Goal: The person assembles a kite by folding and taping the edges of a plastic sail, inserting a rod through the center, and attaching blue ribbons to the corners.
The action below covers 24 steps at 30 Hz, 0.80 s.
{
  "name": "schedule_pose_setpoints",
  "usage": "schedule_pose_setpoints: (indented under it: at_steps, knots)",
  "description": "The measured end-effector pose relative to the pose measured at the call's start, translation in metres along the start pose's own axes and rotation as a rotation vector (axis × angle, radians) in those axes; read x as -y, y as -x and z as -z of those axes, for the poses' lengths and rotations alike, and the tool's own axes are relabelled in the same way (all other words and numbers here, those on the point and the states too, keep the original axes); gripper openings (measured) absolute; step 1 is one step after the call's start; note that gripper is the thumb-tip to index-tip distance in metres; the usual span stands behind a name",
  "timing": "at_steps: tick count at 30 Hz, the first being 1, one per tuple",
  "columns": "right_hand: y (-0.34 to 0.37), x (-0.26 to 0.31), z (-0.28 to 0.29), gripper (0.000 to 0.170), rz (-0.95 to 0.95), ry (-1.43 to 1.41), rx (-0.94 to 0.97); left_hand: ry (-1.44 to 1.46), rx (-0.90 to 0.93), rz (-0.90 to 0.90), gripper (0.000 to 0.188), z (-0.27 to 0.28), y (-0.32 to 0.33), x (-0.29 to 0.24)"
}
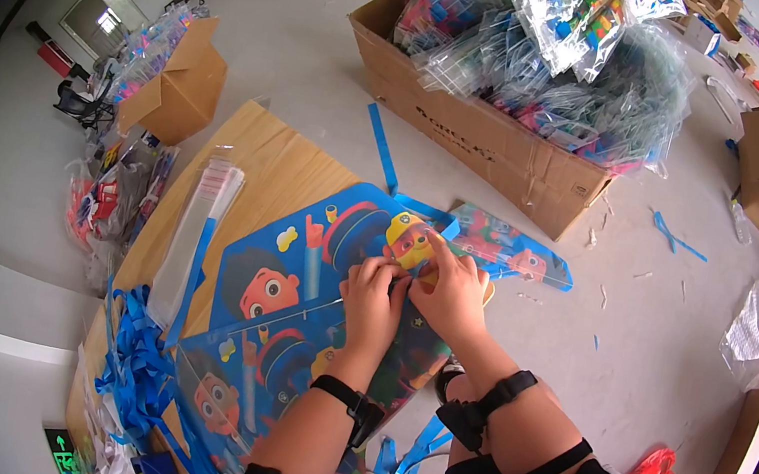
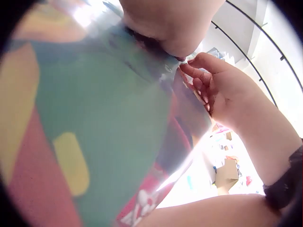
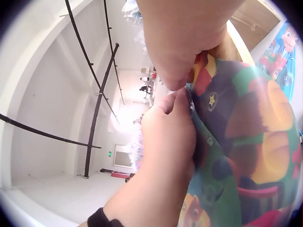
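The cartoon-printed sheet lies over the worktop, mostly leftward of the fingers. Left hand and right hand meet at 1 edge, equally near, both sets of fingers pinching it; I can't tell its long axis.

This seems a packing workshop: a carton overflows with bagged goods.
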State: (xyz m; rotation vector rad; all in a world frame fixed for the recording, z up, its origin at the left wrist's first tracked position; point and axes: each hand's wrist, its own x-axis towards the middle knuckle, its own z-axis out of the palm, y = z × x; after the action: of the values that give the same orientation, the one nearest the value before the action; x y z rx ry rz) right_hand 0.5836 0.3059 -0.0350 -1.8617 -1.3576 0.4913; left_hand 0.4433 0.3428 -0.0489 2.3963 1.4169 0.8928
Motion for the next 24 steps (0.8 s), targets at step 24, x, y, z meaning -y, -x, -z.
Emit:
schedule_pose_setpoints:
  at_steps: [24]
  knots:
    - [-0.001,-0.005,-0.003,0.08,0.003,0.004,0.07,0.134,-0.054,0.091,0.006,-0.01,-0.003,0.009]
